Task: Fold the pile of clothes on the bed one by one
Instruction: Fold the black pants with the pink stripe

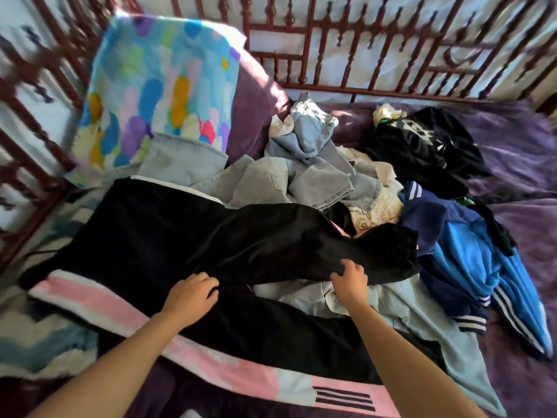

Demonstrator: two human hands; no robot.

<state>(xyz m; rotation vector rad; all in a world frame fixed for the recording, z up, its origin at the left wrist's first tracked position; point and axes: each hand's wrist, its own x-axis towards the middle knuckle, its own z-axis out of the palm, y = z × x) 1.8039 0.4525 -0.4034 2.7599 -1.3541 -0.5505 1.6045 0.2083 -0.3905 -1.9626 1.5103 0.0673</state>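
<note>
The left hand [193, 289] and right hand [351, 277] pinch the black trousers [168, 236] with curled fingers; a pull could drag the denim [289, 292] underneath.

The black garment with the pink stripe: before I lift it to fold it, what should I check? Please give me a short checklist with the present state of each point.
1. Left hand grips the black garment: ok.
2. Right hand grips it too: ok.
3. Garment spread flat: not ok, its right end is bunched up.
4. Garment free of the pile: not ok, it lies partly over the pale denim clothes and beside the blue jacket.
5. Garment right side out: cannot tell.
</note>
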